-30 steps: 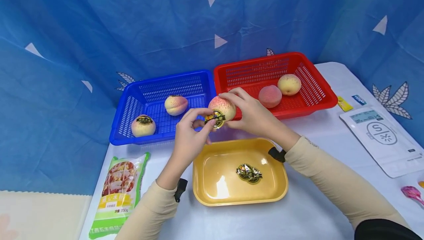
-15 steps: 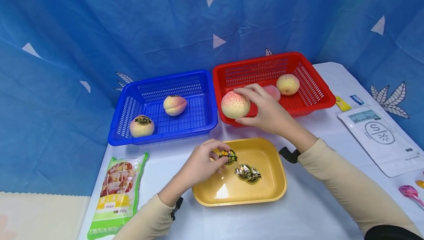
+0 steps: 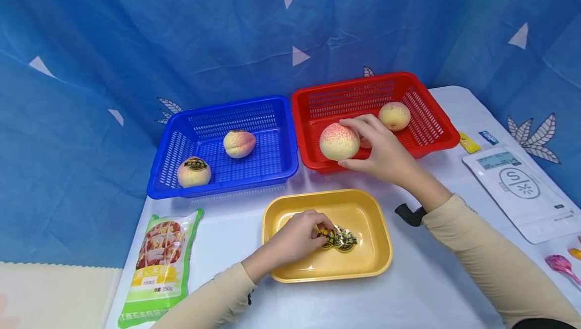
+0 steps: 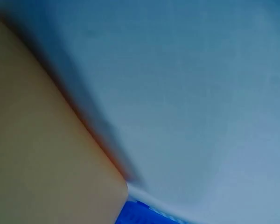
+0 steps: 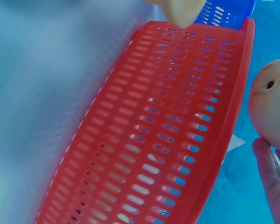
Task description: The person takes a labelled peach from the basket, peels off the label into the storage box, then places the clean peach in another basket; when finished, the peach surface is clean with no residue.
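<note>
Our left hand (image 3: 301,238) is bent down over the yellow tray (image 3: 381,263), thumb and fingertips seemingly pinching the edge of a black-and-gold label (image 3: 328,239). It overlaps the label pile (image 3: 346,240); we judge the shallow walls keep such thin, slippery pieces together. The left wrist view shows mostly sleeve, so it does not confirm the pinch.

Our right hand (image 3: 374,145), beyond the tray, has a peach (image 3: 339,141) in its grip, thumb low and fingers curved over the top. Held from its right side, the fruit has its near face free, and we see no label there. It hangs over the red basket (image 3: 436,140), beyond the tray to the right, where another peach (image 3: 394,116) sits. Hand and fruit stand in the way of our view of that basket's middle.

Beyond the tray to the left, the blue basket (image 3: 268,160) holds a labelled peach (image 3: 193,171) and a second peach (image 3: 239,144) with a dark edge on top, well apart; we think its walls stop them rolling.

Left of the tray lies a green food packet (image 3: 159,268); well to its right, a white pouch (image 3: 522,193) and a pink spoon-like item (image 3: 562,264), all on the white-covered worktop (image 3: 218,240).
</note>
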### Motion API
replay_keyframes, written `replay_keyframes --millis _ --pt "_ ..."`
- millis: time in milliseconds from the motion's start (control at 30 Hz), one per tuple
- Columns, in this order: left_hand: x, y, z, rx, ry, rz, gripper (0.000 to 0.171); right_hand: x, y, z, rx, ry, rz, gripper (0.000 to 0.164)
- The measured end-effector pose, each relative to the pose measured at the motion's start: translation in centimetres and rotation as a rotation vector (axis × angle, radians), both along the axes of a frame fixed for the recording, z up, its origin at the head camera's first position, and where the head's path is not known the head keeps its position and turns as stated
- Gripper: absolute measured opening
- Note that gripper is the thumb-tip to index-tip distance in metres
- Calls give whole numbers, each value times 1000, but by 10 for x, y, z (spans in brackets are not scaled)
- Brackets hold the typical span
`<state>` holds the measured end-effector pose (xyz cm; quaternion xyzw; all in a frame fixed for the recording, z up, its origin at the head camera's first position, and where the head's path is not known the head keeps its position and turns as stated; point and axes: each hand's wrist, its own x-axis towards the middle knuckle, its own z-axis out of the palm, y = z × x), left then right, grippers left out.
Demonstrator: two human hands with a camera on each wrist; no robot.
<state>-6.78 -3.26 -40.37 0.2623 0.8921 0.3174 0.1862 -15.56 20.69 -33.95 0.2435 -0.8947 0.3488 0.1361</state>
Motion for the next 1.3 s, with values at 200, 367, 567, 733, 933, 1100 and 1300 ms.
replay_keyframes --millis 200,367,567,733,933,1100,1300 --pt "1 2 -1 -121 114 -55 27 -1 9 -3 11 -4 -27 80" --pt "5 1 2 -162 230 -66 32 -5 29 -1 12 20 -69 83" --pt "6 -1 16 -160 345 9 38 -12 68 5 26 -93 -181 82" --pt "-15 -3 39 -43 487 129 44 -23 96 2 61 -226 -235 84" --pt "-54 -2 50 -76 545 259 52 -42 117 -5 154 -347 -236 85" --pt "-76 2 46 -177 403 258 62 -58 126 -11 249 -433 -207 83" --pt "-81 5 42 -202 344 237 65 -71 131 -13 320 -574 -214 82"
